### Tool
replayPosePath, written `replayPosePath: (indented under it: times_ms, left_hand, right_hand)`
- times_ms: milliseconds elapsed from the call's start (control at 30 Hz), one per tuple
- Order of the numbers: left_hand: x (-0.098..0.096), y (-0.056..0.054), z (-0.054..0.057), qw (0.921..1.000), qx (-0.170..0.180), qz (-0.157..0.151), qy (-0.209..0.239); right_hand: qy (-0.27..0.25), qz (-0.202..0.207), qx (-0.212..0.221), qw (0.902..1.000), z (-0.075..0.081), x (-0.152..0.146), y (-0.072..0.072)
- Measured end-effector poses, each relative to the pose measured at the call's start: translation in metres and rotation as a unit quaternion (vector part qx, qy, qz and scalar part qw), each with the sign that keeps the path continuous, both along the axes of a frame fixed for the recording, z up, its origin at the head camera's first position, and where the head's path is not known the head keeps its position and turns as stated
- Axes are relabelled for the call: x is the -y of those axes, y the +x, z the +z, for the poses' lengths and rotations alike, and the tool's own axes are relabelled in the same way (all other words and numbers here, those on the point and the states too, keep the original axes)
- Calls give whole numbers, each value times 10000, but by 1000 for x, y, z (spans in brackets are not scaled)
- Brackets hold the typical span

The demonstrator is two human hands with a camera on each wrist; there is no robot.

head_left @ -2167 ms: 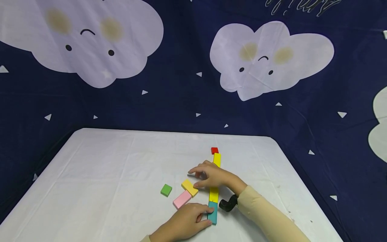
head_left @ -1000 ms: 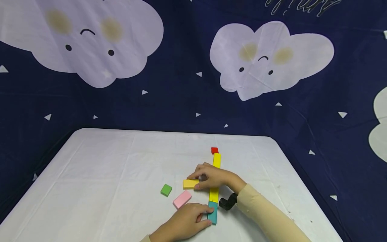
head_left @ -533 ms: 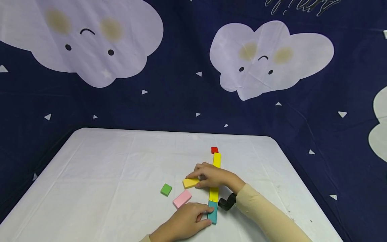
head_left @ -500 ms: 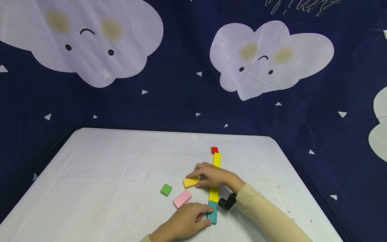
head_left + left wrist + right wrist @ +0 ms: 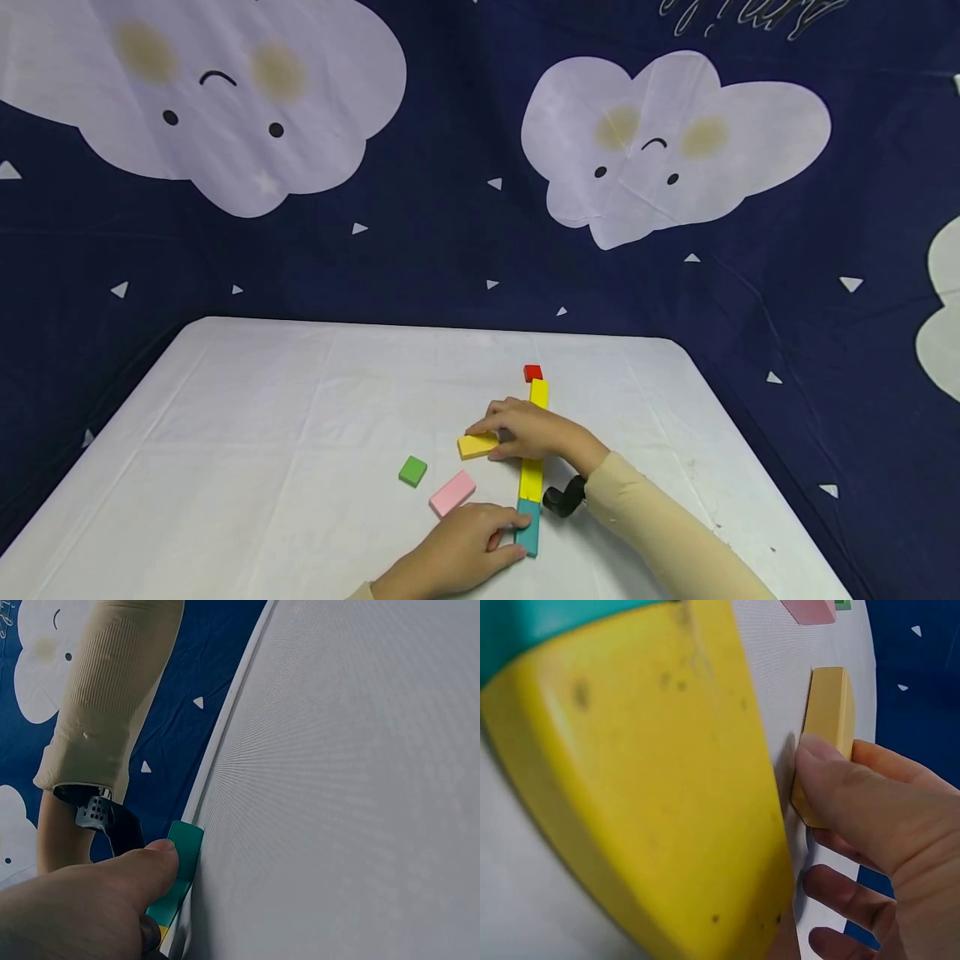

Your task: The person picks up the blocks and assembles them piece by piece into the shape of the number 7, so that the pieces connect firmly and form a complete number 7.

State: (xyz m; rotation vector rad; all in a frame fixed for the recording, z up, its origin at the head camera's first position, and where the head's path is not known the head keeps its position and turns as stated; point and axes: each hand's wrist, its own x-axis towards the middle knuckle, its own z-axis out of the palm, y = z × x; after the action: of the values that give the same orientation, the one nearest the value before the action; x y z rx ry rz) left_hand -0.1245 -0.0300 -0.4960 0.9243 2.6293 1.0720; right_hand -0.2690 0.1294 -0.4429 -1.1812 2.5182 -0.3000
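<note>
Grip states: pinching amber rectangular block (image 5: 476, 447) in right grip (image 5: 531, 430), beside bright-yellow strip (image 5: 531, 482); holding teal rectangular block (image 5: 529, 538), against strip's near end, in left grip (image 5: 467, 546).

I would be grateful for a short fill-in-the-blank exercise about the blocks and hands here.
1. The right hand pinches a block coloured ____.
2. The hand touching the teal block is the ____ one.
3. In the head view, the leftmost block is ____.
4. The farthest block on the table is ____.
Missing words: yellow; left; green; red.
</note>
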Motion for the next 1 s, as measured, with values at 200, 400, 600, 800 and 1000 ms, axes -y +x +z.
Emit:
replayPosePath:
  times_ms: [200,400,600,800,1000]
  left_hand:
    - [0,0,2,9999,113,6,-1]
    - [0,0,1,10000,7,15,11]
    - [0,1,1,9996,-265,-36,62]
    - [0,1,2,9997,-230,-42,62]
    - [1,0,3,9998,-201,-67,42]
  right_hand:
    - [-82,18,-224,9997,0,0,-7]
    - [-360,-184,-387,9984,1,-3,-23]
    - [-504,-497,-392,9967,6,-6,-39]
    - [-438,-872,-501,9940,4,-8,-55]
    - [-323,-1279,-755,9884,-2,-12,-69]
